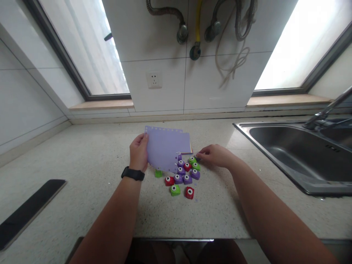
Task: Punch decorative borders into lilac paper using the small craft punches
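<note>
My left hand (139, 151), with a black band on the wrist, grips the left edge of a purple sheet of paper (165, 146). Small holes run along the sheet's top edge, and more cut-outs show near its lower right corner. Close to that corner lies a cluster of small craft punches in purple (187, 179), red (189, 192) and green (175, 190). At the cluster's right side, the fingers of my right hand (211, 154) are closed on a craft punch (196, 157), mostly covered by the fingertips. Part of a green punch (158, 173) shows below the paper.
Behind the held sheet lies a stack of coloured paper (187, 143). A steel sink (275, 157) with a tap (320, 117) is set into the counter at right. A long dark flat object (30, 209) rests at left. Pipes and a socket (154, 80) are on the wall.
</note>
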{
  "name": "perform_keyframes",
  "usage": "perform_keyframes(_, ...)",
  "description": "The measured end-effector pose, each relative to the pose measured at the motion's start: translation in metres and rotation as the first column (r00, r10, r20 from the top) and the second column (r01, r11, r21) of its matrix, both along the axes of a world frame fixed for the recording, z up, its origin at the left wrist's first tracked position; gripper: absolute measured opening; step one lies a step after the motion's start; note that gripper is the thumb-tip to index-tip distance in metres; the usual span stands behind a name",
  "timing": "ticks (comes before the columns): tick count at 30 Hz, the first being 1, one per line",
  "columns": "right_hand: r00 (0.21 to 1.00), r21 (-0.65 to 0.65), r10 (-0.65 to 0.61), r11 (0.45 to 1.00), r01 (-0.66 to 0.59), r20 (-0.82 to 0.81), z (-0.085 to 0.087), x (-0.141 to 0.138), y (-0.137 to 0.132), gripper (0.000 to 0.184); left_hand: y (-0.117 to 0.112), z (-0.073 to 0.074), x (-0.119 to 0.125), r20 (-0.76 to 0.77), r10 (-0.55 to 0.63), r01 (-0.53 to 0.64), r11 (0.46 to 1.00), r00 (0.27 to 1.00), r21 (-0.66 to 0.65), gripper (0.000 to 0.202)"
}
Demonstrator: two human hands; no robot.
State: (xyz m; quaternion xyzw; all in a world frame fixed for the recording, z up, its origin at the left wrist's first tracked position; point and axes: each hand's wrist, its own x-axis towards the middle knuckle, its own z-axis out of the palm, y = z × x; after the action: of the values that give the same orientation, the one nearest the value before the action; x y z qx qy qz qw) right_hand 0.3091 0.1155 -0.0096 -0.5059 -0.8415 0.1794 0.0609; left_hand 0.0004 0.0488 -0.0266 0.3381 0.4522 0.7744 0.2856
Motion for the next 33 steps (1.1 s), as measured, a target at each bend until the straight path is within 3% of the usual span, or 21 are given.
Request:
perform_keyframes(11, 0.995, 0.023, 0.027, 0.999, -0.025, -0.092, -0.005, -0.006, -0.001, 0.037, 0.002, 0.001, -0.007, 0.106, 0.069, -0.069, 0.998, 0.992, -0.003, 0.042)
perform_keyframes(16, 0.98, 0.061, 0.006, 0.998, 0.006, -0.198, -0.011, -0.02, -0.006, 0.037, 0.004, 0.002, -0.01, 0.116, 0.183, -0.189, 0.981, 0.976, 0.043, 0.039)
perform_keyframes(23, 0.998, 0.099, 0.065, 0.993, -0.062, -0.027, -0.012, -0.028, -0.01, 0.046, 0.007, 0.002, -0.019, 0.138, 0.23, -0.24, 0.969, 0.963, 0.065, 0.035)
perform_keyframes(28, 0.997, 0.139, 0.02, 0.99, -0.03, 0.074, -0.004, -0.031, -0.016, 0.06, 0.006, 0.004, -0.019, 0.151, 0.218, -0.228, 0.972, 0.964, 0.054, 0.037)
perform_keyframes(33, 0.999, 0.176, 0.039, 0.984, -0.037, -0.007, -0.002, -0.036, -0.02, 0.045, 0.006, 0.006, -0.018, 0.172, 0.219, -0.231, 0.972, 0.96, 0.048, 0.039)
